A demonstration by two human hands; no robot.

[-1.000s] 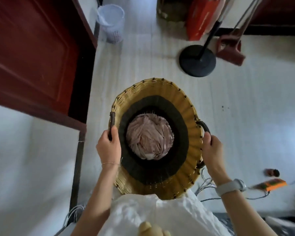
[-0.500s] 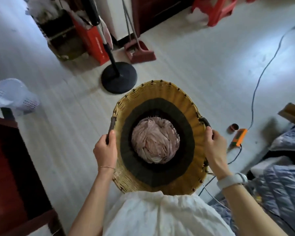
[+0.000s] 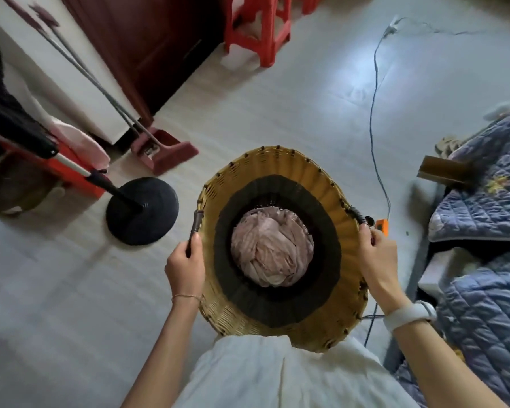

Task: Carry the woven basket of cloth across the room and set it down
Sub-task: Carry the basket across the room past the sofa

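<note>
A round woven basket (image 3: 280, 167), yellow at the rim with a black band inside, hangs in front of my body above the floor. A bundle of pale pink cloth (image 3: 271, 250) fills its bottom. My left hand (image 3: 186, 266) grips the dark handle on the basket's left side. My right hand (image 3: 376, 256), a white watch on its wrist, grips the handle on the right side. The basket looks level.
A black round stand base (image 3: 143, 214) lies on the floor to the left, a dustpan and broom (image 3: 165, 150) behind it. Red stools (image 3: 258, 28) stand at the back. A blue cable (image 3: 376, 122) crosses the floor. A bed with a blue quilt (image 3: 483, 245) is at right.
The view has swung to the right across the room with the basket held in both hands. The white bin and red cabinet are gone from view; the bed and red stools have come closer.
</note>
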